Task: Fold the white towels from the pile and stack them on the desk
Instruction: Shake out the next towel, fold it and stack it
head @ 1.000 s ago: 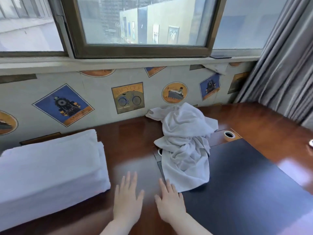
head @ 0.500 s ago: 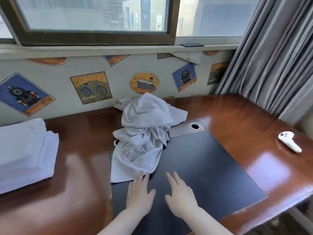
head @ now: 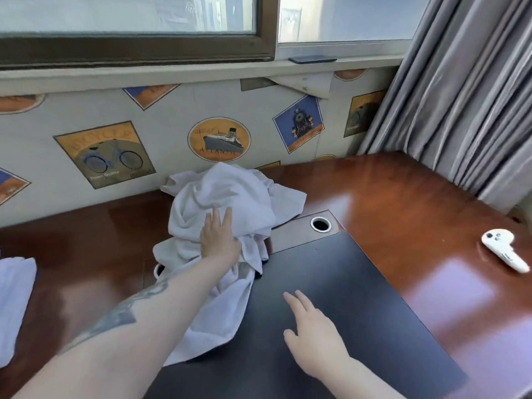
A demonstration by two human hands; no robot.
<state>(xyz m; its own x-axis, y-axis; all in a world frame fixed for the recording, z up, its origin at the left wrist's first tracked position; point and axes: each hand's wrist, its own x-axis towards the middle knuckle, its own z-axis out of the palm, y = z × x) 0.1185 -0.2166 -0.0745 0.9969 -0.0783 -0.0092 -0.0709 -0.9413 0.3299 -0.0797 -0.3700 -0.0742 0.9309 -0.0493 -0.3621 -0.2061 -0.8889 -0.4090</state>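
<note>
Left hand (head: 219, 241) lies on the crumpled white towel pile (head: 227, 208), fingers straight and close together, laid flat on the cloth, no pinch visible; the pile sits under and beyond those fingertips, against the wall on the desk (head: 388, 203). Right hand (head: 313, 338) is over the black desk pad (head: 345, 298), fingers straight, loosely spread, holding nothing, pile up-left of its fingertips. Folded towel stack (head: 14, 300) far left of left fingers; white controller (head: 505, 250) far right.
</note>
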